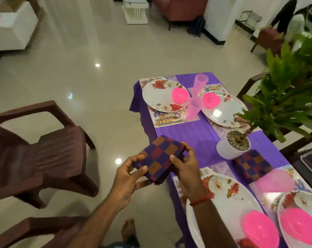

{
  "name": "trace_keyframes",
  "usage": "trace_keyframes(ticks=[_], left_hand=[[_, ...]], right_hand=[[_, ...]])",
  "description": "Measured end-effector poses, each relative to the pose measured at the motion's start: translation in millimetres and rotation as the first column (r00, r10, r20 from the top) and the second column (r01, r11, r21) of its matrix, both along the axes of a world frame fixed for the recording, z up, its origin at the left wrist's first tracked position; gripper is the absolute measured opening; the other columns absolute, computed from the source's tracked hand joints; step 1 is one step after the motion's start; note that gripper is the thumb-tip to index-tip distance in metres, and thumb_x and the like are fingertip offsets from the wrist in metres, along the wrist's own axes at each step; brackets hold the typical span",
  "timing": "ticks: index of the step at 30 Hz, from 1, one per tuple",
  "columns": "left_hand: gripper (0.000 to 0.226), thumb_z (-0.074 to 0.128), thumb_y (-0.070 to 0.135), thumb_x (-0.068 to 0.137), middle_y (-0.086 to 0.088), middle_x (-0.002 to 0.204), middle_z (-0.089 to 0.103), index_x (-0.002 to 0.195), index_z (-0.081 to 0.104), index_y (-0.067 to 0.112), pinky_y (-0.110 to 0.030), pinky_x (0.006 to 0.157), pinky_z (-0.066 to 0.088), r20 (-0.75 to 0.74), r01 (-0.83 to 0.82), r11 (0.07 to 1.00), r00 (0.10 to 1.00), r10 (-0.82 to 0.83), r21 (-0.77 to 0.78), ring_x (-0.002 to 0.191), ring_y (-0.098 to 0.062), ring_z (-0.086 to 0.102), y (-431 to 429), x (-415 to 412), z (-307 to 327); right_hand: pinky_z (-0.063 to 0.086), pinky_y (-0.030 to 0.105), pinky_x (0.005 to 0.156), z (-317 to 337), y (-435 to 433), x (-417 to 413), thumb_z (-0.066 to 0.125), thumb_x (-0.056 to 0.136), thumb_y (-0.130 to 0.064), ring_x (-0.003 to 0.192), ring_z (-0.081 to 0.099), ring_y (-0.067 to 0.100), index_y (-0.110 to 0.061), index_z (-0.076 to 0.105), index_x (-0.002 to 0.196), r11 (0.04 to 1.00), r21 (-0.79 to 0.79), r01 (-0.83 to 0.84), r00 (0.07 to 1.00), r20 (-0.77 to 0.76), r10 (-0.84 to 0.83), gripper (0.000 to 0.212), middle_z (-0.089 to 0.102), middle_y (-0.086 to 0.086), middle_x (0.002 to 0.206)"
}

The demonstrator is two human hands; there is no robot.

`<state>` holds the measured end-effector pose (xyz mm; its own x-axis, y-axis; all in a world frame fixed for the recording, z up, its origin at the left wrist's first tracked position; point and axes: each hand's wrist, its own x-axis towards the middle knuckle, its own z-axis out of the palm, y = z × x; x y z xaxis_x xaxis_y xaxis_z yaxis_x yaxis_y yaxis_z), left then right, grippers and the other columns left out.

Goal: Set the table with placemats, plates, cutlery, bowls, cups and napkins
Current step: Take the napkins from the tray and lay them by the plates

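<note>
A folded stack of purple, red and orange checked napkins [160, 156] hangs over the table's left edge. My left hand [130, 178] grips its near corner and my right hand [185, 165] pinches its right side. Another checked napkin [252, 164] lies on the purple tablecloth [192, 133] beside the plant pot. Floral plates [160, 95] with pink bowls [180, 95] sit on floral placemats [171, 120] at the far places, with two pink cups [199, 86] between them. Near me stand two more plates [228, 199] holding pink bowls [260, 230], and a blurred pink cup [275, 181].
A white pot [228, 149] with a green leafy plant [287, 83] stands mid-table. Brown plastic chairs [44, 151] stand on the left, and another chair [248, 86] on the far right side. Shiny tiled floor [98, 77] lies beyond, with my bare foot [129, 230] below.
</note>
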<state>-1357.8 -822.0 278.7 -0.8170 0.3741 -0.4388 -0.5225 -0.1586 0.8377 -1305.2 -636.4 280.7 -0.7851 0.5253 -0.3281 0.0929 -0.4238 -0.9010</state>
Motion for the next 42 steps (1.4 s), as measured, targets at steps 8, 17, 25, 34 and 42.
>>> trace_keyframes(ticks=[8,17,25,34,42], left_hand=[[0.031,0.069,-0.004,0.091,-0.010,0.128,0.063,0.118,0.065,0.011,-0.053,0.079,0.063,-0.038,0.164,0.984,0.985,-0.166,-0.067,0.104,-0.031,0.074,33.9,-60.5,-10.0],[0.034,0.071,0.003,0.091,-0.003,0.133,0.060,0.121,0.068,0.019,-0.054,0.083,0.062,0.004,0.369,0.919,0.928,-0.372,-0.136,0.107,-0.024,0.073,110.0,-124.9,-29.0],[0.041,0.072,0.034,0.089,0.001,0.131,0.065,0.129,0.065,0.028,-0.043,0.082,0.063,0.066,0.609,0.743,0.784,-0.618,-0.279,0.113,-0.022,0.069,183.5,-189.0,-48.0],[0.027,0.067,0.028,0.097,0.000,0.137,0.060,0.124,0.065,0.028,-0.044,0.092,0.059,0.044,0.634,0.706,0.753,-0.657,-0.316,0.115,-0.017,0.066,241.7,-208.5,-68.0],[0.028,0.065,0.026,0.099,0.017,0.139,0.046,0.127,0.063,0.027,-0.034,0.088,0.058,0.032,0.718,0.607,0.654,-0.756,-0.342,0.108,0.001,0.058,269.9,-223.1,-71.3]], right_hand=[[0.060,0.034,0.088,-5.3,19.6,-29.6,0.072,0.090,-0.006,0.116,0.063,0.011,-0.045,0.034,0.145,0.924,0.381,0.034,0.991,0.105,-0.080,0.077,0.059,-0.012,0.130],[0.059,0.037,0.092,-37.1,83.6,-71.3,0.070,0.091,-0.006,0.111,0.066,0.010,-0.038,0.062,0.117,0.901,0.433,-0.032,0.956,0.275,-0.098,0.042,0.066,-0.006,0.123],[0.055,0.031,0.097,-72.5,148.0,-108.1,0.068,0.090,-0.002,0.114,0.065,0.012,-0.024,0.061,0.134,0.881,0.470,0.049,0.887,0.384,-0.254,0.049,0.067,-0.004,0.127],[0.043,0.036,0.106,-91.6,181.9,-133.0,0.078,0.082,-0.009,0.124,0.053,0.027,-0.018,0.045,0.149,0.817,0.576,-0.036,0.789,0.518,-0.330,0.076,0.053,0.011,0.135],[0.041,0.047,0.104,-107.8,189.9,-138.8,0.076,0.078,-0.057,0.136,0.035,0.038,-0.023,0.035,0.152,0.629,0.678,-0.381,0.495,0.724,-0.481,0.091,0.031,0.020,0.151]])
